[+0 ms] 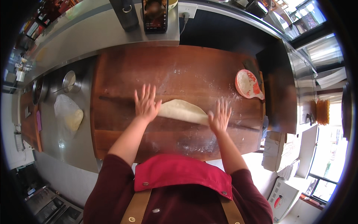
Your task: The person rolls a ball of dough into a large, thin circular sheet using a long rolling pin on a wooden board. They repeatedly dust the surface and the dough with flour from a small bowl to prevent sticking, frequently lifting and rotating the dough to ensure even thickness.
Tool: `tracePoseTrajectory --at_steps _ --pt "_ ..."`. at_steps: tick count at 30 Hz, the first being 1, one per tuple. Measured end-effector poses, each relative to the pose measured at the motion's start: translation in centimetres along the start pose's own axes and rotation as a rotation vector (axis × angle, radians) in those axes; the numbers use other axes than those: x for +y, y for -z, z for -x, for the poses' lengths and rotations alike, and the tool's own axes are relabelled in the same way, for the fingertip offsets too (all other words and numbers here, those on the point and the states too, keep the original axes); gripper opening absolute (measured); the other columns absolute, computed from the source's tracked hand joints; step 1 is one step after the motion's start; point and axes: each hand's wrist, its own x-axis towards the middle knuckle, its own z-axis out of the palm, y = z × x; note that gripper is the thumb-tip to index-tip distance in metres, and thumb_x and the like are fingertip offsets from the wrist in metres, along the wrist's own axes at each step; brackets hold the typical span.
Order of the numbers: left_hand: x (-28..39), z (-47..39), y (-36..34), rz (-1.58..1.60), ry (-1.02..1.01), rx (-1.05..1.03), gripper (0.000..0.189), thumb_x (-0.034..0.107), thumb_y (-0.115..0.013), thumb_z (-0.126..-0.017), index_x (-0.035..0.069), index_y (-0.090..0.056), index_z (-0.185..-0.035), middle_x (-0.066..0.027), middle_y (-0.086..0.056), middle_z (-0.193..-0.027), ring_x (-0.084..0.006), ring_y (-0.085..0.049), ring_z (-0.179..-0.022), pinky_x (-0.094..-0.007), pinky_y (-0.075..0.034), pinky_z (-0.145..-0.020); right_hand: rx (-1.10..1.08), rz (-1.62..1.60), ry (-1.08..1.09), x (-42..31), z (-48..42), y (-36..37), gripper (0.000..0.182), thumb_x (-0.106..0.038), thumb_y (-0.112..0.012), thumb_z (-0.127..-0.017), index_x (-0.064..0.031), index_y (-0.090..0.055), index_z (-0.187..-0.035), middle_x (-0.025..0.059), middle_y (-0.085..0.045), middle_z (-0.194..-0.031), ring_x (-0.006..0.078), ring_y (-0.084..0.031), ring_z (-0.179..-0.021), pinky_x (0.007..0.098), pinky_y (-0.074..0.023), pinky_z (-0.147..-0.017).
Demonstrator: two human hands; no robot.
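Note:
A sheet of pale dough [181,111] lies rolled around the middle of a long, thin wooden rolling pin [119,99], its far edge curving out as a flap. The pin's dark ends stick out on both sides, slightly slanted across the wooden board [173,142]. My left hand [146,103] is flat over the pin at the dough's left end, fingers spread and pointing away from me. At the right end, my right hand [220,116] rests palm down in the same way, its fingertips a little blurred. Neither hand has its fingers wrapped around the pin.
A red scoop [256,90] of flour sits at the board's right edge. Loose flour dusts the wood. On the steel counter [81,151] to the left are a plastic bag of dough [68,116] and a metal pot [71,81]. A phone [155,16] stands on the back ledge.

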Motion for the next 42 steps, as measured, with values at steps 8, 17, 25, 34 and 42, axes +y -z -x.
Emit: tracePoseTrajectory --at_steps 8,17,25,34,42 --pt "2.1 -4.2 -0.5 0.071 -0.007 0.013 0.066 0.044 -0.047 -0.095 0.006 -0.035 -0.146 -0.0153 -0.031 -0.154 -0.0315 -0.021 -0.145 -0.0585 -0.012 -0.114 -0.027 -0.005 -0.137 3.2 3.7 -0.7 0.073 -0.045 -0.056 -0.088 -0.0028 -0.036 -0.144 0.0206 -0.036 -0.149 0.0359 -0.026 -0.142 0.0549 -0.0140 -0.115" --pt "5.4 -16.5 -1.3 0.261 -0.414 -0.154 0.050 0.041 -0.058 -0.090 0.006 -0.057 -0.126 -0.0129 -0.061 -0.124 -0.0276 -0.053 -0.118 -0.0421 -0.033 -0.103 0.046 -0.209 0.016 5.1 -5.0 -0.3 0.052 -0.032 -0.061 -0.087 -0.0037 -0.051 -0.130 0.0169 -0.053 -0.134 0.0354 -0.048 -0.125 0.0459 -0.0375 -0.103" --pt "1.7 -18.4 -1.1 0.106 -0.551 -0.103 0.057 0.033 -0.087 -0.059 0.014 -0.061 -0.106 -0.0039 -0.057 -0.109 -0.0254 -0.053 -0.109 -0.0412 -0.040 -0.095 0.151 -0.247 -0.082 2.8 -1.5 0.6 0.054 -0.024 -0.075 -0.074 -0.0075 -0.057 -0.121 0.0146 -0.061 -0.105 0.0339 -0.057 -0.098 0.0457 -0.0452 -0.084" --pt "-7.8 -8.6 1.8 0.025 -0.310 -0.213 0.076 0.018 -0.072 -0.065 0.001 -0.044 -0.134 -0.0150 -0.042 -0.138 -0.0298 -0.038 -0.132 -0.0458 -0.017 -0.118 0.055 -0.269 0.054 0.1 13.5 0.3 0.055 -0.022 -0.073 -0.076 -0.0022 -0.053 -0.124 0.0152 -0.058 -0.105 0.0337 -0.056 -0.097 0.0430 -0.0466 -0.084" --pt "-15.0 7.6 3.8 -0.141 -0.264 -0.137 0.061 0.000 -0.053 -0.076 -0.002 -0.041 -0.136 -0.0174 -0.043 -0.141 -0.0316 -0.037 -0.133 -0.0449 -0.022 -0.117 -0.097 -0.393 0.291 -6.1 20.4 0.8 0.049 -0.006 -0.064 -0.075 0.0000 -0.057 -0.123 0.0129 -0.061 -0.100 0.0307 -0.060 -0.093 0.0399 -0.0508 -0.079"
